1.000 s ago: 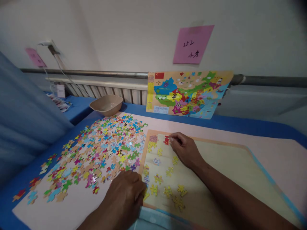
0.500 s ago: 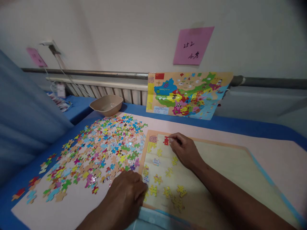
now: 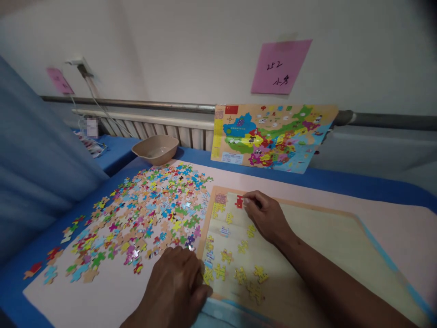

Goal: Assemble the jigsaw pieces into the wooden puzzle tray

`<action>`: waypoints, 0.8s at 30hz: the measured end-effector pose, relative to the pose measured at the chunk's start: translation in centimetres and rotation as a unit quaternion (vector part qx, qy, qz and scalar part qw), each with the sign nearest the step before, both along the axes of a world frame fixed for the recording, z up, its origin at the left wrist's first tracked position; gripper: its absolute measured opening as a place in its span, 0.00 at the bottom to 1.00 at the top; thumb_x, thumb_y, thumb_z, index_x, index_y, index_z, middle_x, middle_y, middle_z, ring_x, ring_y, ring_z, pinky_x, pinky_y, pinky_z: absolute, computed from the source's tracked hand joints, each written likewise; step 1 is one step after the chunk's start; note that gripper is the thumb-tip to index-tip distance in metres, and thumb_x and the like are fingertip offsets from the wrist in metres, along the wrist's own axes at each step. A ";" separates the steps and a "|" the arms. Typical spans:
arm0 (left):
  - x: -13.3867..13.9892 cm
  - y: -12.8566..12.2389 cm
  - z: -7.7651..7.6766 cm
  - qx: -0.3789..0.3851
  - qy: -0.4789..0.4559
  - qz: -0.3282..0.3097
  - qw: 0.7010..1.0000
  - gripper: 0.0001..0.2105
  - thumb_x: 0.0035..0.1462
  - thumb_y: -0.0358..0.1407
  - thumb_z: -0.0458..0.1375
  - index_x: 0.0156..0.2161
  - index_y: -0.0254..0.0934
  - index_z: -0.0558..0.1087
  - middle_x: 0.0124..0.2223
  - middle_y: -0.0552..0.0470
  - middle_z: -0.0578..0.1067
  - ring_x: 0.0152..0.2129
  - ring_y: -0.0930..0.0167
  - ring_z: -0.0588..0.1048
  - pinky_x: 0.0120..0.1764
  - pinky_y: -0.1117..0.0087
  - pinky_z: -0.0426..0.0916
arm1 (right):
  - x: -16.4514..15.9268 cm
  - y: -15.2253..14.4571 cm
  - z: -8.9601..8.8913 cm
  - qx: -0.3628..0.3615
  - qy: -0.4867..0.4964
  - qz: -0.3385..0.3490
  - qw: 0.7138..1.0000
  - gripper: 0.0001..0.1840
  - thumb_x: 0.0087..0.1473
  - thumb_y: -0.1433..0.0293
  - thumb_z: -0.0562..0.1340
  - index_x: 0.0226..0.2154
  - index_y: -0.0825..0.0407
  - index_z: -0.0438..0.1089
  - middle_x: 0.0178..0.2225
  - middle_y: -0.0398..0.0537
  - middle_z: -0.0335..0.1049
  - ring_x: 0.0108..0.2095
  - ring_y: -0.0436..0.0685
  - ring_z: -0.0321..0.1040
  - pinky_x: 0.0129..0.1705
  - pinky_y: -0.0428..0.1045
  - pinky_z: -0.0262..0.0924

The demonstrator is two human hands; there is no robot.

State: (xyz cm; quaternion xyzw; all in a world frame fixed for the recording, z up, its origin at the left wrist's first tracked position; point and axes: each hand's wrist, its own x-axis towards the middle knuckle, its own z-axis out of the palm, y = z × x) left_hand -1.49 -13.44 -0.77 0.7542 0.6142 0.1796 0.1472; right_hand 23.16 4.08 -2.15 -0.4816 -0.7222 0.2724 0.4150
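Observation:
My right hand (image 3: 268, 214) is closed in a pinch on a red puzzle piece (image 3: 239, 202) near the upper left of the puzzle board (image 3: 307, 255). My left hand (image 3: 177, 278) rests by the board's lower left edge, its fingers curled; whether anything is inside them is hidden. Several yellow pieces (image 3: 241, 275) lie loose on the board, with a white piece with blue print (image 3: 224, 231) among them. At the board's top left corner sits a piece with a pinkish patterned square (image 3: 220, 198).
Left of the board spreads a big heap of mixed puzzle pieces (image 3: 160, 205) on a pale sheet (image 3: 116, 291). A tan bowl (image 3: 157, 150) stands behind it. A colourful map picture (image 3: 273, 136) leans at the wall; a blue curtain (image 3: 44, 159) hangs at left.
The view has shifted slightly, moving everything a little to the right. My right hand stays at the red piece. My left hand has drawn down a little, showing more yellow pieces at the board's left edge.

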 end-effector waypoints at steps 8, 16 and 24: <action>0.2 0.0 -0.9 0.020 -0.007 0.003 1.000 0.06 0.49 0.27 0.63 0.28 0.40 0.70 0.30 0.53 0.74 0.30 0.65 0.70 0.37 0.60 0.61 | -0.1 -0.1 0.0 -0.005 -0.002 -0.005 1.000 0.13 0.63 0.59 0.59 0.35 0.50 0.75 0.28 0.45 0.73 0.27 0.54 0.63 0.31 0.50 0.58; 0.8 0.1 -0.8 -0.007 0.010 0.005 1.000 0.05 0.49 0.29 0.65 0.29 0.40 0.73 0.33 0.51 0.77 0.33 0.61 0.73 0.38 0.58 0.64 | 0.0 0.1 -0.1 -0.010 0.008 0.000 1.000 0.13 0.62 0.59 0.60 0.35 0.50 0.74 0.27 0.43 0.71 0.26 0.54 0.62 0.30 0.49 0.58; 1.2 0.2 -1.0 0.012 0.022 0.019 1.000 0.05 0.48 0.28 0.62 0.29 0.40 0.72 0.32 0.51 0.76 0.32 0.62 0.74 0.38 0.59 0.66 | -0.2 -0.2 0.4 -0.009 0.005 0.000 1.000 0.13 0.62 0.58 0.60 0.34 0.50 0.74 0.27 0.44 0.72 0.28 0.55 0.63 0.30 0.49 0.57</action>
